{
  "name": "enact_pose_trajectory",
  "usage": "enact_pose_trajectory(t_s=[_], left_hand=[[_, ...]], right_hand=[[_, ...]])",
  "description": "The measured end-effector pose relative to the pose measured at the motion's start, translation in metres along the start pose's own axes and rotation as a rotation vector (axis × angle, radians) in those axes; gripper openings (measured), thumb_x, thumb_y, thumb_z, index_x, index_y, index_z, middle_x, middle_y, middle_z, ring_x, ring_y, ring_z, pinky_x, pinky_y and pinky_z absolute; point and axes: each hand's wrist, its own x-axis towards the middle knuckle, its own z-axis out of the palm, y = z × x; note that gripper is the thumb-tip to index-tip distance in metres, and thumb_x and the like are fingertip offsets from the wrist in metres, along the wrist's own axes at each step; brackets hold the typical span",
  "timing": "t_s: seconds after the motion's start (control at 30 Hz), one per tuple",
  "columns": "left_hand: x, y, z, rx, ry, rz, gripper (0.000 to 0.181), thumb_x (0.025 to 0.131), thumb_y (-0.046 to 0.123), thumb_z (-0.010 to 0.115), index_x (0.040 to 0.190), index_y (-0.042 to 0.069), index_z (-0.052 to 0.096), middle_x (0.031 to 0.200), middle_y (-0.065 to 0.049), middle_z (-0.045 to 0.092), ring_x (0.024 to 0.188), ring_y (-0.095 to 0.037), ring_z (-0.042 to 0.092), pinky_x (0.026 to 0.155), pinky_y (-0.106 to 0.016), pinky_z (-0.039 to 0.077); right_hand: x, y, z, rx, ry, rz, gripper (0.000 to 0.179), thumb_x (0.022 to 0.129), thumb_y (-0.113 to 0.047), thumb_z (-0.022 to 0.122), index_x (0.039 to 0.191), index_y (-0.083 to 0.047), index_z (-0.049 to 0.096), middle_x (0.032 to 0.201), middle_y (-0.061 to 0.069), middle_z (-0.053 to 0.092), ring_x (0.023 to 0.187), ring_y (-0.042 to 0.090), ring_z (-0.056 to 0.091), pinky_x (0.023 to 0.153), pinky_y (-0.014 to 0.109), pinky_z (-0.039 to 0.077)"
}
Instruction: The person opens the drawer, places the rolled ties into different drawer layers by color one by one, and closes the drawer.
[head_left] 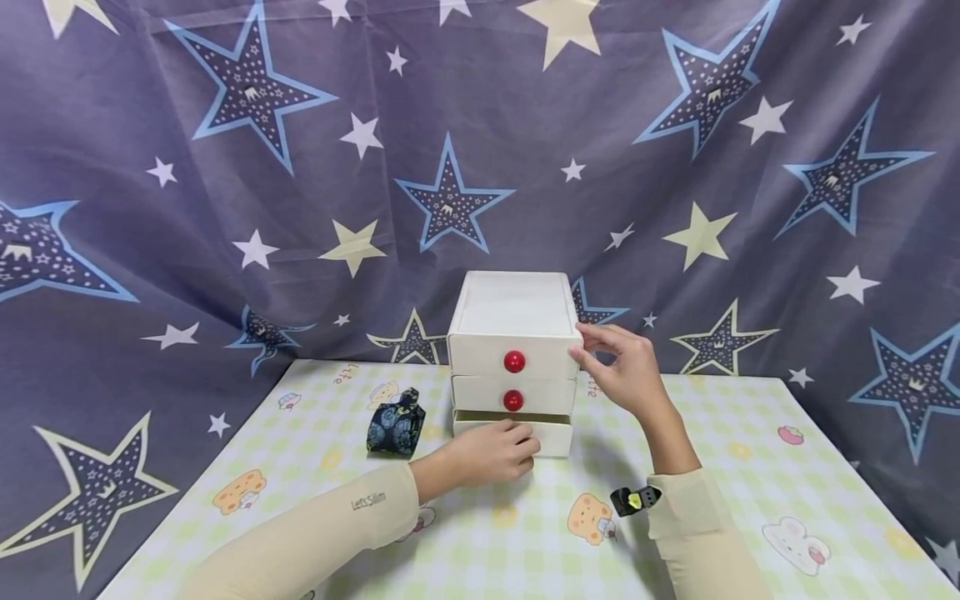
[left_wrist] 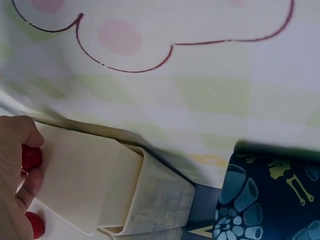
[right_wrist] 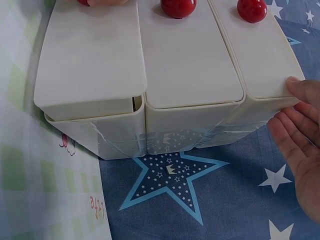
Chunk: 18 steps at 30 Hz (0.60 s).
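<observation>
It looks like a homelike corner, exact room unclear: a blue-grey, star-printed fabric drape (head_left: pixel 525 108) hangs from nine through twelve to three o'clock, and a green-and-white checked, cartoon-printed cloth (head_left: pixel 300 433) covers the table (head_left: pixel 750 442) towards six.

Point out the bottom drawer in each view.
Head: bottom drawer, lower middle, partly behind the left hand.
Left wrist: drawer at lower left.
Right wrist: drawer at upper left.
Shared landmark: the middle red knob, lower left in left wrist, top edge in right wrist.

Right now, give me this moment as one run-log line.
bottom drawer: partly open | left hand: grips its red knob | right hand: touches white cabinet at upper right edge | top drawer, middle drawer: closed
</observation>
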Motion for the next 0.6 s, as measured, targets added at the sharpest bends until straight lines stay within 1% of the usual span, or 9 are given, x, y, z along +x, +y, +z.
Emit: enact_pose_trajectory(t_s=[0.3, 0.6], left_hand=[[-0.001, 0.003, -0.009, -0.007, -0.018, 0.018, 0.017, 0.103, 0.020, 0.056, 0.097, 0.026, 0.071, 0.106, 0.003, 0.054, 0.098, -0.017, 0.051, 0.072, -0.026, 0.049], [-0.003, 0.005, -0.013, 0.008, 0.020, 0.026, 0.018, 0.103, 0.021, 0.056, 0.097, 0.027, 0.072, 0.105, 0.003, 0.056, 0.097, -0.016, 0.052, 0.073, -0.024, 0.051]], right_hand=[[0.001, -0.001, 0.000, -0.014, -0.002, 0.003, 0.037, 0.087, -0.009, 0.083, 0.121, -0.001, 0.074, 0.098, 0.009, 0.075, 0.088, 0.022, 0.073, 0.081, 0.033, 0.060], [0.000, -0.002, 0.001, -0.010, -0.001, -0.002, 0.036, 0.086, -0.008, 0.083, 0.121, 0.001, 0.074, 0.099, 0.011, 0.075, 0.088, 0.025, 0.073, 0.080, 0.036, 0.061]])
